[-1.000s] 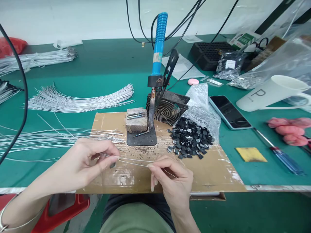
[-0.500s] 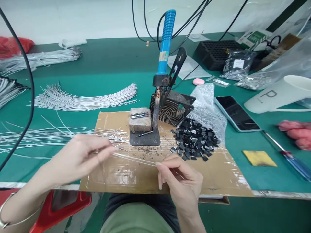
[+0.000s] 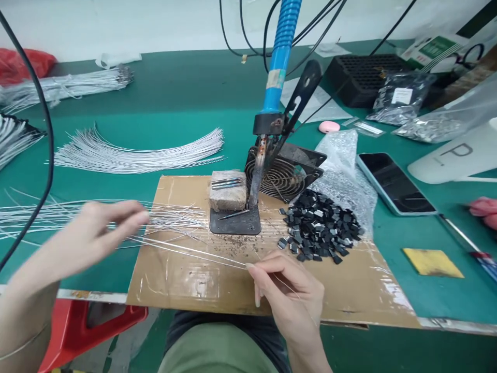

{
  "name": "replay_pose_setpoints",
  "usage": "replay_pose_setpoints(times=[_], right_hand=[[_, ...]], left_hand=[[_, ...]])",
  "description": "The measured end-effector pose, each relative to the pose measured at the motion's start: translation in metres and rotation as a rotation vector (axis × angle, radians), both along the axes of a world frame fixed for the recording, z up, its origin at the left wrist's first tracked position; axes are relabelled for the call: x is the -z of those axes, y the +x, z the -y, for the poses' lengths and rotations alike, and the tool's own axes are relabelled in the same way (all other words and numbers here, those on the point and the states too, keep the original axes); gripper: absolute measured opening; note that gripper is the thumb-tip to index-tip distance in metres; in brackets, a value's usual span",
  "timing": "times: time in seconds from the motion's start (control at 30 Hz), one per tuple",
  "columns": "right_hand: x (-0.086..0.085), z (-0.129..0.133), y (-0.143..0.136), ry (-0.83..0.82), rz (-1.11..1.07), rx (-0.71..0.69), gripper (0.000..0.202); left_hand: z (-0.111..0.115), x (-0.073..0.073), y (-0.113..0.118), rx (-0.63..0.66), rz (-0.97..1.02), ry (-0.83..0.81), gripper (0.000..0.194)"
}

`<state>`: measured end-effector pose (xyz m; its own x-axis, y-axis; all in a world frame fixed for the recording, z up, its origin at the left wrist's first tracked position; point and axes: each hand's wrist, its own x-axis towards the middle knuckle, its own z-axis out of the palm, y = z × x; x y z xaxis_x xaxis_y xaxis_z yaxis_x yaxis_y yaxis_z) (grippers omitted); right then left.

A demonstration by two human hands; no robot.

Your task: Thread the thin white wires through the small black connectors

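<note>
My right hand (image 3: pixel 289 290) is closed in a pinch over the cardboard, thumb against fingers. From that pinch a few thin white wires (image 3: pixel 190 251) run out to the left, and a finer bare strand crosses the fingers. My left hand (image 3: pixel 93 235) hovers over loose white wires (image 3: pixel 174 215) at the left. Its thumb and index finger look slightly apart, with nothing visibly held; its other fingers are hidden. Between and beyond the hands stands a soldering iron (image 3: pixel 277 77) with a blue handle, tip down in a stand. Several metal tips lie on a block (image 3: pixel 228 197) beside it.
A pile of small black pieces (image 3: pixel 322 225) lies on the cardboard (image 3: pixel 349 290). Behind it are a small fan (image 3: pixel 285 178) and bubble wrap (image 3: pixel 345 166). A phone (image 3: pixel 396 184), a yellow sponge (image 3: pixel 433 262) and a cup (image 3: pixel 454 155) sit right. A wire bundle (image 3: pixel 135 155) lies back left.
My left hand has moved left, away from the wires' free ends, over the loose wires. My right hand keeps its pinch in nearly the same place. The view has shifted slightly.
</note>
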<state>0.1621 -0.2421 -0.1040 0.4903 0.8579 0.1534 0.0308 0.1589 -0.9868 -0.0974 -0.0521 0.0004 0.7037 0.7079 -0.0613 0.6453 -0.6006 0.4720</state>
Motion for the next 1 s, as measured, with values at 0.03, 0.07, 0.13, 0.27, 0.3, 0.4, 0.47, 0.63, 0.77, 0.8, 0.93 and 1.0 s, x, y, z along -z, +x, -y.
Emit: replay_pose_setpoints(times=[0.03,0.07,0.13,0.27,0.3,0.4,0.47,0.63,0.77,0.8,0.93,1.0], right_hand=[[-0.001,-0.001,-0.001,-0.003,0.014,0.001,0.022],[-0.002,-0.001,-0.002,-0.008,0.032,0.005,0.023],[-0.003,-0.002,-0.005,-0.011,0.074,0.012,0.022],[-0.002,-0.002,-0.005,0.008,0.127,0.010,0.018],[-0.002,-0.001,-0.004,0.007,0.134,0.014,0.018],[-0.001,-0.002,-0.003,-0.010,0.136,0.034,0.020],[-0.002,-0.003,-0.004,-0.020,0.132,0.047,0.020],[-0.004,-0.006,-0.006,-0.035,0.104,0.121,0.022],[-0.002,-0.006,-0.003,-0.009,-0.028,0.132,0.024],[-0.001,-0.006,-0.003,-0.013,-0.070,0.112,0.022],[-0.004,-0.008,-0.008,-0.053,-0.265,0.051,0.015],[-0.004,-0.009,-0.012,-0.064,-0.357,0.017,0.014]], left_hand=[[0.013,0.002,0.019,0.048,-0.035,-0.076,0.017],[0.026,0.004,0.038,0.096,-0.042,-0.136,0.018],[0.048,0.010,0.071,0.157,-0.036,-0.213,0.021],[0.072,0.019,0.105,0.284,-0.003,-0.274,0.021],[0.074,0.021,0.109,0.289,-0.008,-0.299,0.020],[0.075,0.024,0.115,0.247,0.007,-0.358,0.019],[0.072,0.026,0.116,0.215,0.042,-0.384,0.018],[0.069,0.035,0.113,0.093,0.095,-0.527,0.018],[0.067,0.039,0.111,-0.013,0.202,-0.654,0.025],[0.066,0.039,0.111,-0.030,0.229,-0.676,0.026],[0.066,0.039,0.114,-0.053,0.289,-0.724,0.026],[0.066,0.039,0.115,-0.057,0.310,-0.735,0.027]])
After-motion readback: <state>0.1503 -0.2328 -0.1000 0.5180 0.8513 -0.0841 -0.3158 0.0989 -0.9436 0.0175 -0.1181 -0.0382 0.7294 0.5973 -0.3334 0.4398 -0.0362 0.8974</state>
